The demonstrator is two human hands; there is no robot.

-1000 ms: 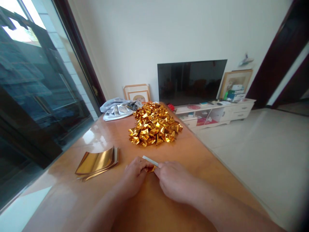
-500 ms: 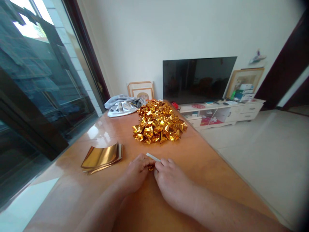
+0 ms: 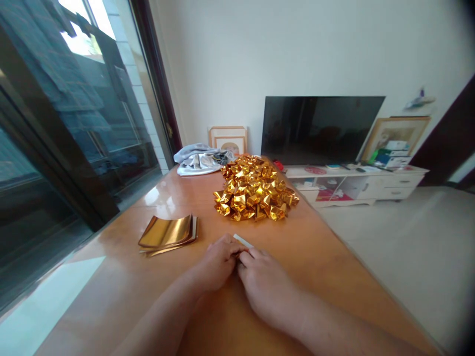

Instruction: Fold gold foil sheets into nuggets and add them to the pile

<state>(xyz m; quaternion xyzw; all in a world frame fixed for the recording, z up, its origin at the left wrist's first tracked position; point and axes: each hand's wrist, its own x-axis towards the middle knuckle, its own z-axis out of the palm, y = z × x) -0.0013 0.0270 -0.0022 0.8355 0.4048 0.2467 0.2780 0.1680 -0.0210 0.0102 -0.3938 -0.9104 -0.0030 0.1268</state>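
My left hand and my right hand meet over the wooden table, fingers closed on a small sheet of gold foil paper. Its pale strip shows beyond my fingertips; most of the sheet is hidden under them. Left of my hands lies a stack of flat gold foil paper, its corners curling up. Farther off, a heap of folded gold foil pieces covers the middle of the table.
Grey-white cloth lies bunched at the far end, near picture frames. Behind stand a television and a white low cabinet. A glass door runs along the left. The table's right edge drops to the floor.
The view has turned slightly left, so the scene sits farther right. My fingers have drawn closer together, and less gold shows between them. The stack and heap have not moved on the table.
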